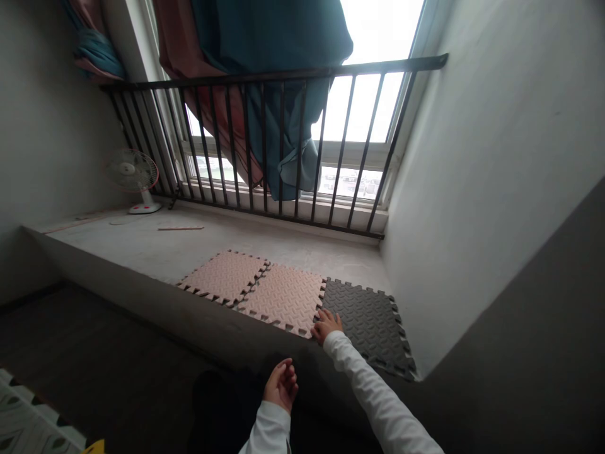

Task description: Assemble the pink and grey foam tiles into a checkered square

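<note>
Three foam mat tiles with toothed edges lie in a row on the window ledge (pixel 283 236). A pink foam tile (pixel 227 274) is at the left, a second pink foam tile (pixel 288 293) in the middle, and a dark grey foam tile (pixel 366 321) at the right by the wall. My right hand (pixel 326 325) rests with fingers spread on the seam between the middle pink tile and the grey one, near the ledge's front edge. In front of the ledge, my left hand (pixel 282 384) hangs in the air with loosely curled fingers, holding nothing visible.
A black metal railing (pixel 282 132) runs along the back of the ledge before the window, with blue and pink curtains (pixel 274 38) hanging behind it. A white fan (pixel 132 173) stands at the far left. One thin strip (pixel 181 228) lies on the ledge. A patterned mat (pixel 33 416) shows at the lower left.
</note>
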Motion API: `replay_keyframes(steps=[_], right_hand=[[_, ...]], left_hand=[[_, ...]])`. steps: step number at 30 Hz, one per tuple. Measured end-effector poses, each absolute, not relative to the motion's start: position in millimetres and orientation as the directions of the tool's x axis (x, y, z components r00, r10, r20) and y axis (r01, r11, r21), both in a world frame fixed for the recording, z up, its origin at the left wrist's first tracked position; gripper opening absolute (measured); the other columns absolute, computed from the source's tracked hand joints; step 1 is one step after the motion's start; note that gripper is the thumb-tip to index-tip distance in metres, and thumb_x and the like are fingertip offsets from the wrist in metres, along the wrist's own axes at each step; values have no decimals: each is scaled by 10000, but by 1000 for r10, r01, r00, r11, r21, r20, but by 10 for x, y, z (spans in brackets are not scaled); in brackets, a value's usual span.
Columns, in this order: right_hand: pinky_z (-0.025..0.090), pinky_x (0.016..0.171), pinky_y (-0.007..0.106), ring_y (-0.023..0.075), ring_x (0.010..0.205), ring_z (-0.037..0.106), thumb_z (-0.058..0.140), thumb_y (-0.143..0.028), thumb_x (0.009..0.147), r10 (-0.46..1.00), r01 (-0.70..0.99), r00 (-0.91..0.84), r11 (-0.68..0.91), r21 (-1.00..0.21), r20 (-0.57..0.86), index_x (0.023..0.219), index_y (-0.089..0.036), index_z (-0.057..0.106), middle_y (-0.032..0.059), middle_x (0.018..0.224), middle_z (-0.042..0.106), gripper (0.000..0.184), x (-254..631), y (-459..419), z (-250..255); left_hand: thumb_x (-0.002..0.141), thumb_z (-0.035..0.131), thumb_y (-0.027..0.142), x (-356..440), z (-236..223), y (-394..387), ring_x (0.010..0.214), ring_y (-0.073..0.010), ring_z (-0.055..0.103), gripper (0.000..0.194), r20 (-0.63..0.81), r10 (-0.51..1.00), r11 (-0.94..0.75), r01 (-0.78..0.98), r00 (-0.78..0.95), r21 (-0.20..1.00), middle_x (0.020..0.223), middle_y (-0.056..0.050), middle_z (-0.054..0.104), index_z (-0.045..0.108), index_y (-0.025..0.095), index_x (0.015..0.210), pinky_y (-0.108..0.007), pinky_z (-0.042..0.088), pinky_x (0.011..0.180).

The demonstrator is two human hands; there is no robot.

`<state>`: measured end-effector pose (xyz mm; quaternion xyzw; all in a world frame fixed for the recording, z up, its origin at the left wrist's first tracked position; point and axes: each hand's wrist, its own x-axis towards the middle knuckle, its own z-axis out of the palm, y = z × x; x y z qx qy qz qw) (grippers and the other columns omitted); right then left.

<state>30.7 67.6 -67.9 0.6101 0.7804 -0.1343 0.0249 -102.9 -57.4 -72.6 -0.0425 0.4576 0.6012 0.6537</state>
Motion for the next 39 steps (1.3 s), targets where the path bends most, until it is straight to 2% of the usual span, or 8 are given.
replay_keyframes(steps=[4, 11, 16, 21, 25, 28, 32, 39], right_hand=[[81, 959, 534, 212, 1198, 268, 440, -339, 720, 944, 949, -268, 224, -220, -194, 963, -299, 551, -4, 1263, 428, 269, 315, 733, -684], [82, 963, 511, 221, 1113, 361, 453, -357, 694, 954, 958, -263, 241, -154, -146, 1062, -218, 464, 88, 1096, 537, 393, 291, 703, -670], [85, 949, 534, 234, 1090, 372, 419, -390, 726, 955, 958, -269, 253, -133, -122, 1071, -250, 488, 59, 1166, 496, 378, 279, 743, -656], [135, 936, 519, 224, 1073, 386, 435, -281, 735, 969, 966, -225, 210, -149, -97, 869, -284, 608, 26, 1089, 558, 218, 297, 890, -669], [176, 918, 506, 225, 1067, 394, 454, -235, 726, 979, 972, -185, 169, -164, -89, 779, -283, 634, 20, 1013, 601, 194, 299, 1065, -627], [191, 920, 480, 219, 1037, 430, 473, -189, 701, 980, 980, -163, 147, -137, -115, 830, -265, 626, 40, 967, 621, 214, 265, 1190, -595], [192, 922, 478, 221, 1022, 451, 506, -127, 645, 987, 991, -92, 78, -105, -129, 998, -243, 561, 78, 990, 609, 376, 202, 1318, -588], [233, 842, 562, 277, 1091, 372, 461, -145, 697, 979, 997, 29, -42, -62, -202, 902, -228, 623, 127, 1135, 514, 274, 171, 1456, -662]], left_hand=[[710, 485, 148, -1045, -750, -590, 406, -51, 490, 89, -654, 743, 274, -825, -145, 494, 499, 41, 549, 557, 165, 758, -158, 358, 396], [693, 508, 155, -1042, -779, -577, 415, -55, 490, 80, -647, 749, 273, -824, -142, 497, 507, 35, 550, 568, 167, 743, -163, 361, 407], [688, 513, 155, -1044, -796, -560, 421, -61, 493, 82, -651, 748, 285, -820, -134, 496, 522, 34, 551, 572, 172, 741, -169, 357, 409], [698, 505, 162, -1049, -809, -548, 413, -53, 485, 74, -664, 740, 305, -826, -106, 473, 520, 41, 546, 561, 173, 745, -164, 343, 408], [703, 496, 163, -1037, -804, -551, 418, -57, 485, 78, -653, 746, 290, -819, -130, 495, 513, 38, 544, 558, 171, 749, -168, 341, 414], [696, 501, 166, -1028, -812, -546, 418, -59, 480, 80, -656, 741, 284, -818, -143, 500, 509, 37, 540, 562, 173, 747, -173, 336, 417], [682, 515, 176, -1020, -837, -523, 422, -59, 477, 81, -662, 734, 282, -820, -150, 499, 513, 37, 535, 565, 177, 746, -173, 330, 418], [674, 516, 187, -1015, -882, -465, 425, -62, 468, 88, -658, 739, 283, -820, -143, 497, 514, 30, 531, 566, 174, 745, -174, 325, 415]])
